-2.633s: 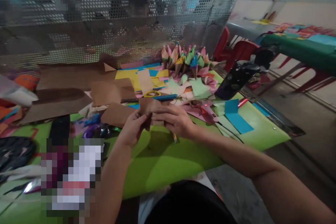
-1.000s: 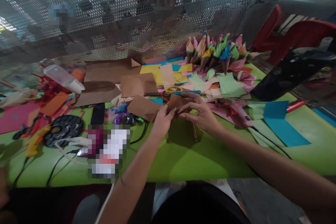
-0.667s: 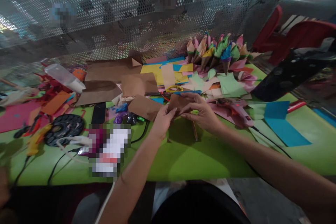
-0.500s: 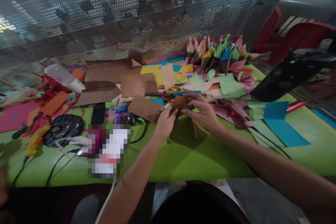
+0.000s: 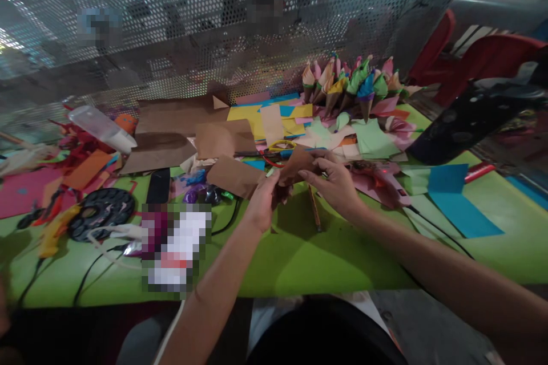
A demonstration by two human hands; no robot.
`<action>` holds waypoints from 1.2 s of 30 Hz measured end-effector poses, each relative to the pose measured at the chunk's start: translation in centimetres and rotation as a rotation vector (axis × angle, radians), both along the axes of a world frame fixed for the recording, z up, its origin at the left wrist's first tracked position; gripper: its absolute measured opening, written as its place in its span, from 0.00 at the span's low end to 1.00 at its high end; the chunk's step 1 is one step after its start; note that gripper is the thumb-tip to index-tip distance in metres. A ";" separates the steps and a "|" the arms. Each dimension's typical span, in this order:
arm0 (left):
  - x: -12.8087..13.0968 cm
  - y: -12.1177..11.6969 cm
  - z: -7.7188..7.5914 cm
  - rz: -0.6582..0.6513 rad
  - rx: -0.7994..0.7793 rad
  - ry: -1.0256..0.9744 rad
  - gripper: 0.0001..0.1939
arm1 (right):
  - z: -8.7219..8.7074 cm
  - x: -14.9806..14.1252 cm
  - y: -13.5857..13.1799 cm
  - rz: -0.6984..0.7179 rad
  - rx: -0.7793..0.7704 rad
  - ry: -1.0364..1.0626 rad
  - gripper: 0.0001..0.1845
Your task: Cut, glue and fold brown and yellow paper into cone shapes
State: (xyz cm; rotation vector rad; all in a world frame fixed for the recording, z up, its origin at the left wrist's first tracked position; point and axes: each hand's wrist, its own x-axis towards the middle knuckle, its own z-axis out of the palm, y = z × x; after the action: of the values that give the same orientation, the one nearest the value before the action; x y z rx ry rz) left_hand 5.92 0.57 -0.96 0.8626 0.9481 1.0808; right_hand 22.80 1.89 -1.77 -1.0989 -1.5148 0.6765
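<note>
Brown paper (image 5: 297, 163) at centre has tilted, showing a broader face than earlier; your left hand (image 5: 262, 202) and right hand (image 5: 336, 185) pinch it. Your pencil (image 5: 314, 208) lies below, a glue gun (image 5: 383, 178) right. Upper right, paper cones (image 5: 365, 107) hold coloured swirls (image 5: 366, 86); you can't see inside the dark bottle (image 5: 454, 125).

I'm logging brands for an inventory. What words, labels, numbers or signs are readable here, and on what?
None can be read.
Pixelated white item: any print on it is obscured.
Dark bottle: pale spots, no legible lettering.
Pink glue gun and held brown paper: no lettering visible.
</note>
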 end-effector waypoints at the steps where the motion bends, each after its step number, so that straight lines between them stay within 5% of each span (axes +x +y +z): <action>1: 0.0 -0.1 0.0 -0.012 0.030 0.038 0.18 | 0.0 0.0 0.0 -0.008 -0.003 0.005 0.20; 9: -0.1 -0.1 -0.3 -0.079 0.305 0.390 0.20 | -0.5 0.0 0.4 -0.042 -0.009 0.042 0.21; 15: -0.2 0.0 -0.8 -0.048 0.374 0.477 0.17 | -0.4 0.0 0.3 -0.051 -0.024 0.086 0.20; 22: 0.1 -0.4 -0.2 -0.013 0.637 0.643 0.19 | -0.5 0.1 0.6 -0.022 -0.057 0.138 0.13; 36: -0.6 -0.4 -0.5 -0.018 0.796 0.980 0.25 | -0.4 0.2 0.6 0.113 -0.177 0.299 0.13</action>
State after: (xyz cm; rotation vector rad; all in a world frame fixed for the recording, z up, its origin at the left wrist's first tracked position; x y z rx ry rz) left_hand 5.35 0.22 -1.48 2.1727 1.2912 1.0083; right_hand 23.01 2.50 -2.21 -0.9961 -1.2835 1.0216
